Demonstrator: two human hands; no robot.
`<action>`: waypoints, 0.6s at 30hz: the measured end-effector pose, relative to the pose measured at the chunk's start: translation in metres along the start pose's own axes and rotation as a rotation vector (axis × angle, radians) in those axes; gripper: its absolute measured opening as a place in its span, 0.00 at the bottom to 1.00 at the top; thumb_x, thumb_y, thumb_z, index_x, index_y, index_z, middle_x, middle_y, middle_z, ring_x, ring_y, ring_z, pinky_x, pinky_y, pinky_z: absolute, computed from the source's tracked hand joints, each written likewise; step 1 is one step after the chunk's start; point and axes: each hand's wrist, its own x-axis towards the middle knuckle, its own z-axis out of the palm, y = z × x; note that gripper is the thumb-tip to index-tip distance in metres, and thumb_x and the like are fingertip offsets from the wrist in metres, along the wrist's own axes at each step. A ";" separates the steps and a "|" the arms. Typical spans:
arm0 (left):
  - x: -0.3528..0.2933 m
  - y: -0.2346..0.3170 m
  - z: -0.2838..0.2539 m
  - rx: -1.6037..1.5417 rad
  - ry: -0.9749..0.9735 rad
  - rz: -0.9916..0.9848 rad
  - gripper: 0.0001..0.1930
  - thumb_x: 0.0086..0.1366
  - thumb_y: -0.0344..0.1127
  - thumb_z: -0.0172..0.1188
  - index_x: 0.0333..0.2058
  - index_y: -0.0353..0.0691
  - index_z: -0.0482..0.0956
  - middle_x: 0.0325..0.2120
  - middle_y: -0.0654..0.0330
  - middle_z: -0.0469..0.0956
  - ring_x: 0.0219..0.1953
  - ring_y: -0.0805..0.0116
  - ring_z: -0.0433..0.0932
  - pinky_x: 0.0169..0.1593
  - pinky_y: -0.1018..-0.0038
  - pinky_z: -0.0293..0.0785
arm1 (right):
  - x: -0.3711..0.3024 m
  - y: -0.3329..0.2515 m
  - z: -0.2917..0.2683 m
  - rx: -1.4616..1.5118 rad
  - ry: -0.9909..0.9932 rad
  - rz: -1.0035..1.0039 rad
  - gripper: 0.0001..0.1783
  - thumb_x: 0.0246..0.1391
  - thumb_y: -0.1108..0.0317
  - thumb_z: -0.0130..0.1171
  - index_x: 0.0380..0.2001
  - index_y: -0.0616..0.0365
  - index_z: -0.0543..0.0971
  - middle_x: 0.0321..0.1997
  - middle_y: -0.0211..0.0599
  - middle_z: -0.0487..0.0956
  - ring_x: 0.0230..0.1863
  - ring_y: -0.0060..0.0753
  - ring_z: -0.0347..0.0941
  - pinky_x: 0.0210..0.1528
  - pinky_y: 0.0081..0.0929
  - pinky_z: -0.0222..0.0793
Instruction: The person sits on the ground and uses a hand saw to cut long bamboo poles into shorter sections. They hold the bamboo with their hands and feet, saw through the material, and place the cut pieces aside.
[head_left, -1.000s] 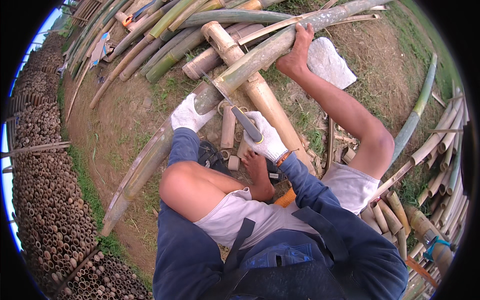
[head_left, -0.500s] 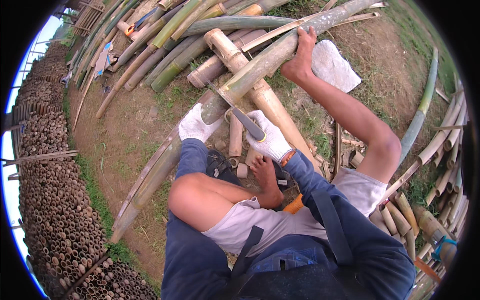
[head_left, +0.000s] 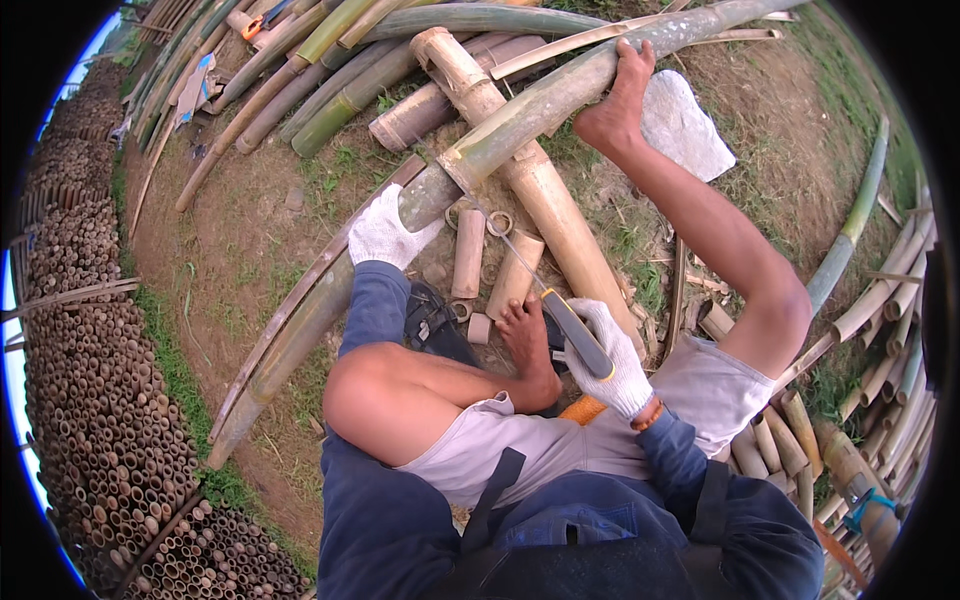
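A long green bamboo pole (head_left: 545,110) slants from upper right to lower left, resting across a thick tan bamboo log (head_left: 560,215). My left hand (head_left: 385,232), in a white glove, is wrapped round the pole just below a cut line. In my right hand (head_left: 612,360), also gloved, is a hand saw (head_left: 578,335) with a grey and yellow handle. Its thin blade runs up to the underside of the pole at the cut. My bare right foot (head_left: 615,105) presses on the pole farther up. A split bamboo strip (head_left: 300,310) lies along the pole's lower part.
Short bamboo pieces (head_left: 468,255) and rings lie between my feet. A pale flat stone (head_left: 685,125) is beyond my right foot. Green poles (head_left: 350,110) are piled at the far left, with a tall stack of cut bamboo (head_left: 110,400) along the left side. More bamboo (head_left: 890,330) lies at right.
My right hand has drawn the saw back toward my body and to the right, showing more of the blade. The left hand keeps its hold on the pole. The view has shifted slightly.
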 end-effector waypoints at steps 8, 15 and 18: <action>-0.002 0.008 -0.009 0.046 -0.001 -0.009 0.48 0.54 0.68 0.81 0.66 0.44 0.81 0.59 0.50 0.87 0.59 0.47 0.87 0.63 0.56 0.83 | 0.105 0.038 0.059 -0.033 0.108 -0.334 0.29 0.63 0.63 0.71 0.65 0.52 0.75 0.59 0.55 0.84 0.59 0.65 0.84 0.58 0.50 0.84; 0.003 -0.005 0.004 0.055 -0.006 0.010 0.50 0.54 0.72 0.79 0.68 0.45 0.79 0.61 0.49 0.86 0.61 0.47 0.86 0.65 0.55 0.83 | -0.097 0.004 -0.033 -0.194 0.006 -0.094 0.31 0.61 0.77 0.68 0.68 0.61 0.75 0.64 0.55 0.82 0.64 0.58 0.85 0.67 0.43 0.80; 0.003 -0.008 0.004 0.059 -0.018 -0.004 0.52 0.53 0.72 0.80 0.68 0.45 0.78 0.60 0.47 0.86 0.60 0.46 0.86 0.65 0.53 0.83 | -0.024 0.011 -0.003 -0.057 0.008 -0.059 0.30 0.62 0.77 0.67 0.67 0.61 0.75 0.64 0.57 0.82 0.65 0.60 0.84 0.67 0.44 0.79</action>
